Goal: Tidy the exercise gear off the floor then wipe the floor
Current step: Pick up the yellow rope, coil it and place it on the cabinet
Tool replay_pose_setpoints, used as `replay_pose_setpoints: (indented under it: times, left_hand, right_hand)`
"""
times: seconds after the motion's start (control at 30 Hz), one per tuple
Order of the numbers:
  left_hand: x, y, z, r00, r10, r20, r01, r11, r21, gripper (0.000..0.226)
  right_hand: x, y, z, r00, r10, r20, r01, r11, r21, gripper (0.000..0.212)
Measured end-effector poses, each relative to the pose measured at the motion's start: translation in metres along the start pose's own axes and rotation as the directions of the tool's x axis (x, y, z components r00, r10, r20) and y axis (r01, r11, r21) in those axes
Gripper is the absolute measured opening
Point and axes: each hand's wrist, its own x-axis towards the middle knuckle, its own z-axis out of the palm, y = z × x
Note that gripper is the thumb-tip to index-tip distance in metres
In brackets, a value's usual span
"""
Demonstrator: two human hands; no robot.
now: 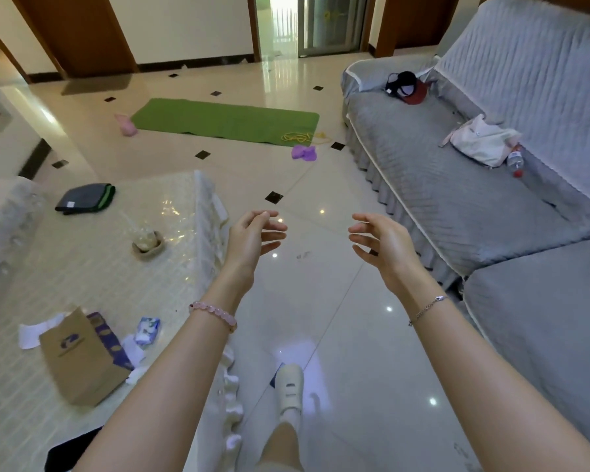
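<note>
Over floor, left grip, right grip hover slack-fingered.

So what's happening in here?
A person stands between the table and the sofa, left hand and right hand held out in front, holding nothing. No gear is picked up yet: the green mat, yellow rope, purple thing and pink thing lie on the floor ahead.

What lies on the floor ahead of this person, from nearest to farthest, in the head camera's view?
White shoe → small purple object → green exercise mat → glass sliding door.
</note>
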Motion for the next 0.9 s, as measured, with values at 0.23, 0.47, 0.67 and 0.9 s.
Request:
replay_pose_setpoints:
  times: [0.23, 0.47, 0.67, 0.9]
  left_hand:
    - [0.125, 0.014, 0.016, 0.999, -0.031, 0.035, 0.032, 0.999, -0.033, 0.022]
    - [0.258, 0.048, 0.023, 0.999, -0.028, 0.022, 0.029, 0.999, -0.038, 0.024]
    - [0.348, 0.054, 0.024, 0.999, -0.036, -0.011, 0.035, 0.998, -0.056, 0.023]
    - [0.475, 0.06, 0.041, 0.997, -0.047, -0.066, 0.044, 0.998, -0.039, 0.023]
  right_hand:
    - [0.116, -0.025, 0.035, 1.0, 0.019, -0.015, -0.02, 1.0, -0.008, 0.018]
    - [0.239, -0.066, 0.079, 1.0, 0.003, -0.019, -0.003, 1.0, -0.015, 0.02]
    - [0.335, -0.085, 0.105, 1.0, 0.023, 0.001, -0.023, 0.999, -0.031, 0.021]
    - [0.47, -0.109, 0.138, 0.997, 0.043, 0.061, -0.041, 0.998, -0.041, 0.02]
